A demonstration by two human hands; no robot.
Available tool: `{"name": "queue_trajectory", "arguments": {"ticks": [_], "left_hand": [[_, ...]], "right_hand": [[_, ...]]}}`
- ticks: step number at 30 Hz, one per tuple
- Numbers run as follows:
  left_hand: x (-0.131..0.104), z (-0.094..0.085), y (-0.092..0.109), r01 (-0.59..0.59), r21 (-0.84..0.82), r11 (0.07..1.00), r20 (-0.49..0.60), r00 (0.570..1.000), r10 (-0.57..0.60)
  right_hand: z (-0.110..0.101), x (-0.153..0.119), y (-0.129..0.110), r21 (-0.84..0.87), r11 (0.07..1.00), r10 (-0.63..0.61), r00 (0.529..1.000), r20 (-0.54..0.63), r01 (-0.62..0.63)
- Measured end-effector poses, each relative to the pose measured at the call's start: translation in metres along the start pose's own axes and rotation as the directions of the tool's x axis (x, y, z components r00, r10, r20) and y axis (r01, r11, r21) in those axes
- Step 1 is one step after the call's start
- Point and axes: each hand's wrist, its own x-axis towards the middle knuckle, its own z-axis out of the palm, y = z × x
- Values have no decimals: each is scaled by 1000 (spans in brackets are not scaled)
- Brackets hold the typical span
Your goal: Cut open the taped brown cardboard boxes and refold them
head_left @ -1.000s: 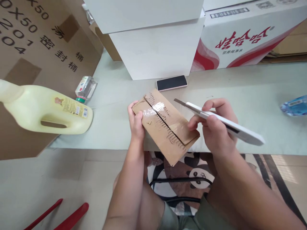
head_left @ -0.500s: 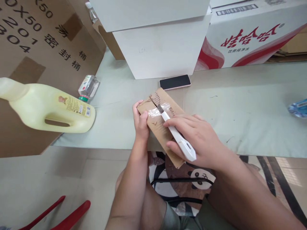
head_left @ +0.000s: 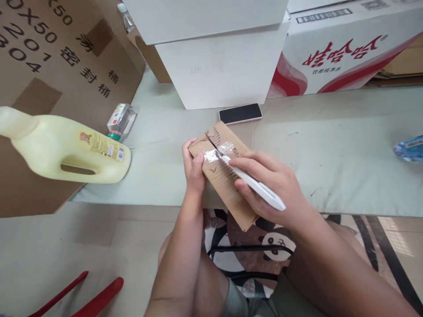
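Note:
A small brown cardboard box (head_left: 224,189) is tilted at the table's front edge, partly over my lap. My left hand (head_left: 194,169) grips its left far corner, thumb on top and fingers around the side. In my right hand (head_left: 271,182) is a white utility knife (head_left: 254,184), its handle pointing back toward me. The blade tip meets the box top at the clear tape (head_left: 211,155) across the middle seam. A dark slit runs along the seam beyond the tape. The box's right side is partly hidden by my right hand.
Behind the box lies a phone (head_left: 240,113), in front of a white box (head_left: 221,75). At left are a pale yellow jug (head_left: 66,147), a small clear bottle (head_left: 121,121) and a large carton (head_left: 33,101). A blue plastic packet (head_left: 410,149) lies far right.
My right hand has turned the knife and lowered its handle end to the right, so the knife lies at a flatter angle. The left hand and box have stayed nearly still.

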Motion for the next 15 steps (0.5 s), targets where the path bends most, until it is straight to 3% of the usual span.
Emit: {"name": "queue_trajectory", "arguments": {"ticks": [7,15], "left_hand": [[0,1,0,-10,-7,1000,-1,1000,10],[-1,2,0,-2,-34,999,-8,1000,2]], "right_hand": [[2,-1,-1,68,994,93,993,-73,-88],[6,0,-2,-88,993,70,990,-120,-81]]}}
